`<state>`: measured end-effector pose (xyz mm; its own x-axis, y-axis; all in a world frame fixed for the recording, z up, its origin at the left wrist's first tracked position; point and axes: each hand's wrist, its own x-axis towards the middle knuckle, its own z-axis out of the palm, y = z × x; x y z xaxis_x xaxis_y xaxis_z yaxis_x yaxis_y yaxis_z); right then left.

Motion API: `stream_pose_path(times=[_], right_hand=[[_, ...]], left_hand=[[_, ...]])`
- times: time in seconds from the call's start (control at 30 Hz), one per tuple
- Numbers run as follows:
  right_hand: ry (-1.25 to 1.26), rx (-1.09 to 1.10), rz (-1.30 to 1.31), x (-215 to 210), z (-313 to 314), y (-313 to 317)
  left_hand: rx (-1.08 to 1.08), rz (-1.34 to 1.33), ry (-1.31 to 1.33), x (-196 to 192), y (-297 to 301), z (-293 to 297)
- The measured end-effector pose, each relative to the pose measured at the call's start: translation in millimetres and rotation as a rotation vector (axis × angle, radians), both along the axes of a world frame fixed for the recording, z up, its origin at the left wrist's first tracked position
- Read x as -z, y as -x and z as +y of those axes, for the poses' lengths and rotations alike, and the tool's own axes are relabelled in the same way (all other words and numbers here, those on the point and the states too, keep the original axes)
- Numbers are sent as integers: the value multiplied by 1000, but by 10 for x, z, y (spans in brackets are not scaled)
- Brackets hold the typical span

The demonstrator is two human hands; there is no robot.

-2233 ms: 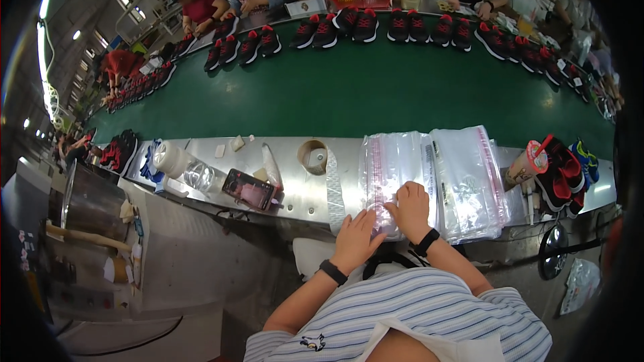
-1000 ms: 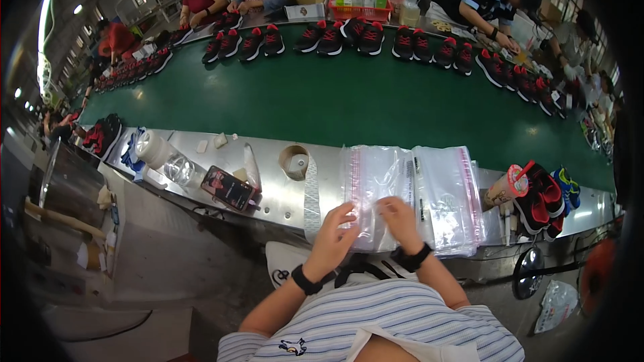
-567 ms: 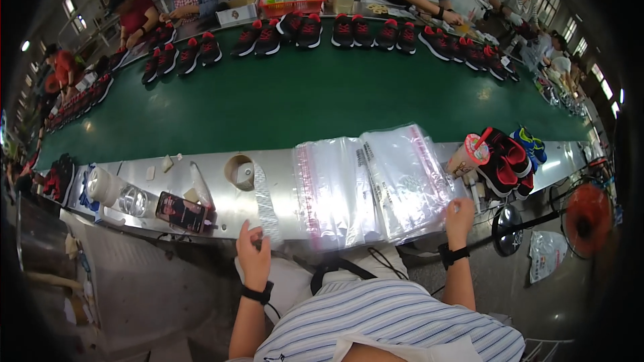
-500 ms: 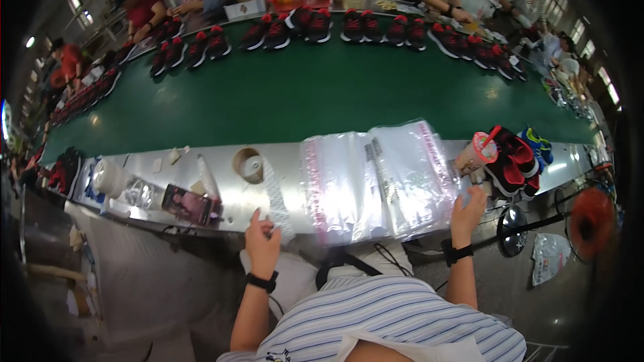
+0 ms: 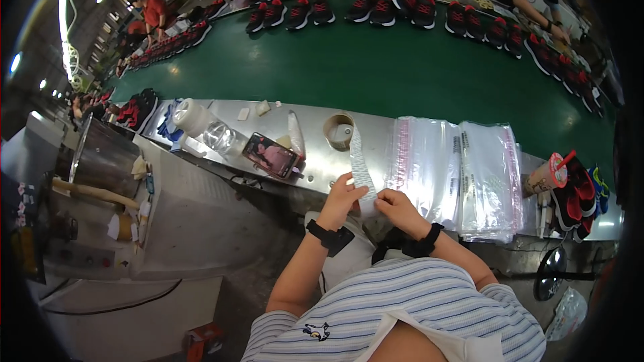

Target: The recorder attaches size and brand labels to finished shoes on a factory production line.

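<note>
A whitish printed sticker strip (image 5: 361, 167) runs from a roll (image 5: 340, 131) on the metal ledge down over its near edge. My left hand (image 5: 341, 202) is closed at the strip's left edge, thumb lying across it. A small white bit shows by its forefinger. From the other side my right hand (image 5: 401, 212) pinches the strip's right edge near its lower end. Just right of the hands lie two stacks of clear plastic bags (image 5: 429, 167) (image 5: 490, 177), side by side. The strip's lowest end is partly hidden between my hands.
Left on the ledge are a phone (image 5: 272, 156), a clear bottle (image 5: 218, 135) and a white jar (image 5: 191, 117). To the right stand a drink cup (image 5: 547, 174) and red-black shoes (image 5: 575, 198). Beyond the green belt (image 5: 376, 70), more shoes (image 5: 382, 10) line its far side, with people working behind.
Both hands have come together at the sticker strip; the right hand left the bags' right side, and the left closed on the strip. The whole view has swung toward the left.
</note>
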<state>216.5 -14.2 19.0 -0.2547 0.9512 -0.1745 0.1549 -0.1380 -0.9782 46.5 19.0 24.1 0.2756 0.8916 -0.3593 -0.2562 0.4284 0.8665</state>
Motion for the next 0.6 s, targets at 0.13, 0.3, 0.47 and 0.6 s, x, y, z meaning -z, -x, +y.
stream_pose_path(times=[0.13, 0.3, 0.47, 0.6], right_hand=[[197, 32, 92, -79, -42, -121], [196, 29, 123, -213, -135, -240], [223, 61, 27, -336, -269, -442], [80, 94, -64, -248, -276, -386]], left_hand=[[-82, -325, 135, 119, -5, 273], [-14, -523, 148, 527, 71, 825], [-237, -496, 145, 355, 269, 787], [-306, 555, -576, -57, 60, 164]])
